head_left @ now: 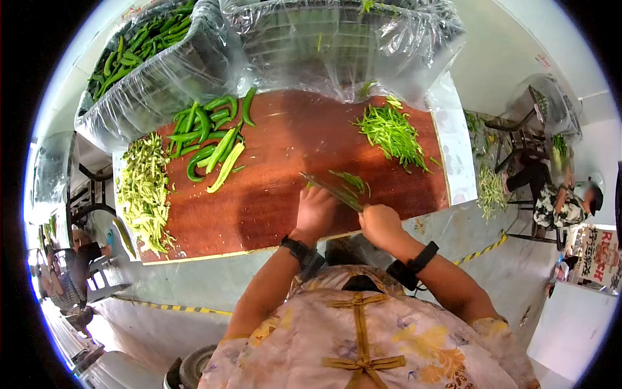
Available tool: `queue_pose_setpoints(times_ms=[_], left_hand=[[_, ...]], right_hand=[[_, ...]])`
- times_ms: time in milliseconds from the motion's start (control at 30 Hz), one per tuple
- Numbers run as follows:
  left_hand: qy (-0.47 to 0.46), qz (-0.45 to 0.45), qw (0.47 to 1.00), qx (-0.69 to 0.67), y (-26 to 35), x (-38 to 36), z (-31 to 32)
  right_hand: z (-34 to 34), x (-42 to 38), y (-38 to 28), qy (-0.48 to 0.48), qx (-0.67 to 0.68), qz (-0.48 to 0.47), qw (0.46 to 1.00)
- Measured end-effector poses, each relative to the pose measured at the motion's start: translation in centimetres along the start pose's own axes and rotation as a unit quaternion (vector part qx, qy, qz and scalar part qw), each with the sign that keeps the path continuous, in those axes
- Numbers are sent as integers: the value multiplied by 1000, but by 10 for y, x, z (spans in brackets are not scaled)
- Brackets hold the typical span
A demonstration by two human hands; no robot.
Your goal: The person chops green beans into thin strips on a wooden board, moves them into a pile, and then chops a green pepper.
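Observation:
My right hand (379,225) is closed round the handle of a knife (334,191), its blade slanting up and left over the wooden board (272,168). My left hand (316,212) is close behind the blade with its fingers bent down. A bit of green pepper shows at those fingertips, mostly hidden by the hand and blade. Thin green pepper strips (352,181) lie just beyond the knife. Farther right is a heap of shredded green pepper (392,137). Whole and split green peppers (206,129) lie at the board's left, beside a pile of pale green scraps (146,188).
Plastic-lined crates stand along the board's far edge; the left crate (152,84) has many green peppers in it. A person (560,201) sits at the right near cuttings on the floor (491,191). Another person (71,279) is at the far left. Yellow-black tape (175,306) marks the floor.

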State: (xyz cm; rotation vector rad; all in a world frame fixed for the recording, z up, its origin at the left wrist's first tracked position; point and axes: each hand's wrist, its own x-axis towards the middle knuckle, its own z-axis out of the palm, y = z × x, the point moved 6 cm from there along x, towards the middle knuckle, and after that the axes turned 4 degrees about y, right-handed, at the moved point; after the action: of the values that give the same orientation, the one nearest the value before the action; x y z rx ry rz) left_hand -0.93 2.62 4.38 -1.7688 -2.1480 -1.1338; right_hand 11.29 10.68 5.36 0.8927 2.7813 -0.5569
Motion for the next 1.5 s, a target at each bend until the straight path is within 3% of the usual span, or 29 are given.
queue_pose_setpoints(times_ms=[67, 300, 433, 500, 633, 900, 967, 1233, 1400, 1500], left_hand=[[-52, -1, 999, 3, -3, -4, 6], [7, 12, 999, -34, -1, -3, 5], [6, -5, 1000, -16, -6, -7, 8], [-9, -5, 1000, 2, -4, -7, 9], [-4, 9, 1000, -4, 1, -2, 2], [-11, -8, 1000, -28, -7, -5, 6], [23, 19, 999, -32, -1, -1, 1], [8, 4, 999, -51, -5, -7, 6], [7, -21, 997, -74, -9, -7, -1], [-47, 9, 998, 31, -1, -1, -8]], right_hand=[[6, 13, -3, 34, 24, 4, 999], [-12, 45, -17, 140, 43, -30, 989], [-18, 8, -10, 125, 44, -15, 991], [-19, -13, -10, 47, 13, 10, 999], [-18, -27, -1, 21, 0, 22, 1000], [-9, -12, -1, -21, 25, 44, 998], [0, 0, -6, -35, 19, 48, 998], [-2, 40, -13, 132, 81, 18, 988], [-24, 4, -13, 107, 54, 50, 992], [-20, -18, -9, 65, 35, 47, 996]])
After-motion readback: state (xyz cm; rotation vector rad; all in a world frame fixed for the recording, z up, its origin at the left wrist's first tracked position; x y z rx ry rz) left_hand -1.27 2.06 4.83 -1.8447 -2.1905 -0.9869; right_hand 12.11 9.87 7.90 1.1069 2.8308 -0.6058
